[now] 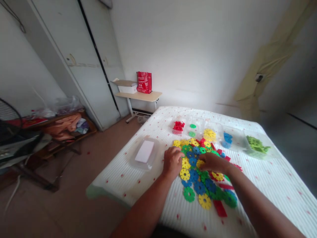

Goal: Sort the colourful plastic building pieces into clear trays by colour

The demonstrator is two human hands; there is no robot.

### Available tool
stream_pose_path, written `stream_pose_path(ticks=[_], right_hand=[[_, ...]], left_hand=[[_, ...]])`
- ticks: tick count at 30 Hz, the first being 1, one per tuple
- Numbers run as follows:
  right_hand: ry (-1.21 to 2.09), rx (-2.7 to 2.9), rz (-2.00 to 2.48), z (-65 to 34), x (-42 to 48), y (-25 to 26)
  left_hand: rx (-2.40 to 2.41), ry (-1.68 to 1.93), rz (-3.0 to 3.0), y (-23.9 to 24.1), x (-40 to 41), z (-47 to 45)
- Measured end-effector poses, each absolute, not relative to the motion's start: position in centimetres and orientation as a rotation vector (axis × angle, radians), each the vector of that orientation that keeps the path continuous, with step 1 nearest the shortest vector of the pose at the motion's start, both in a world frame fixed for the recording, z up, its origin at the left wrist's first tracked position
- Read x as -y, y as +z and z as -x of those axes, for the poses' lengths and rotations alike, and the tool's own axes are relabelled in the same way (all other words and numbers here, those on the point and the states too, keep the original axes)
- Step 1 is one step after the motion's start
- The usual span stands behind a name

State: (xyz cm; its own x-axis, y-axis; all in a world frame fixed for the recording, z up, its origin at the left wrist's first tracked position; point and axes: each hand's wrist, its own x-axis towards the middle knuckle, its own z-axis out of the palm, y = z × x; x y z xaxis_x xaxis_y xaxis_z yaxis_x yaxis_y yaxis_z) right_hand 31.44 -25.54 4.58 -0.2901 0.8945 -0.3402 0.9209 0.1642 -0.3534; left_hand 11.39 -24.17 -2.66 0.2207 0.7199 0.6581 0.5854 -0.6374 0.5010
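Note:
A loose heap of flower-shaped plastic discs, among them a blue disc [199,187], a green disc [189,194] and a yellow disc [204,201], lies on the bed-like table. My right hand [213,162] reaches over the heap, its fingers pinched on a yellow flower disc [199,164]. At the heap's left edge is my left hand [172,161], fingers curled together beside green and yellow discs; what they hold, if anything, is hidden. Flat red pieces [220,208] lie among the discs.
Behind the heap stand clear containers with red pieces [178,126], green discs [192,126], yellow discs [209,134], blue discs [227,138] and light green pieces [257,144]. A clear lid [151,159] with a white card [145,151] lies left. A side table [148,96] holds a red bag [144,82].

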Motion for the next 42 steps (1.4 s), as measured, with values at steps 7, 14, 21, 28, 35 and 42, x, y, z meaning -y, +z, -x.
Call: stream_pose_path(ticks=[7, 14, 21, 28, 35, 42], right_hand=[[-0.702, -2.153, -2.566, -36.5, 22.6, 6.8], [-0.214, -1.980, -2.940, -39.1, 18.3, 8.0], [0.214, -2.190, -2.872, -38.1, 22.3, 6.8], [0.270, -2.225, -2.803, -40.7, 29.5, 3.3], [0.260, -1.958, -2.962, -44.9, 32.3, -0.2], [0.163, -2.111, -3.034, -45.1, 31.3, -1.3]], left_hand=[[-1.166, 1.407, -2.409, -2.1, 24.8, -11.7], [-0.927, 1.388, -2.560, -1.2, 26.0, -12.3], [-1.123, 1.525, -2.239, -1.9, 24.6, -11.2], [-1.160, 1.540, -2.214, -2.0, 24.2, -10.8], [-1.388, 1.369, -2.283, -1.7, 24.3, -10.9], [-1.855, 0.627, -2.410, 0.3, 24.7, -12.3]])
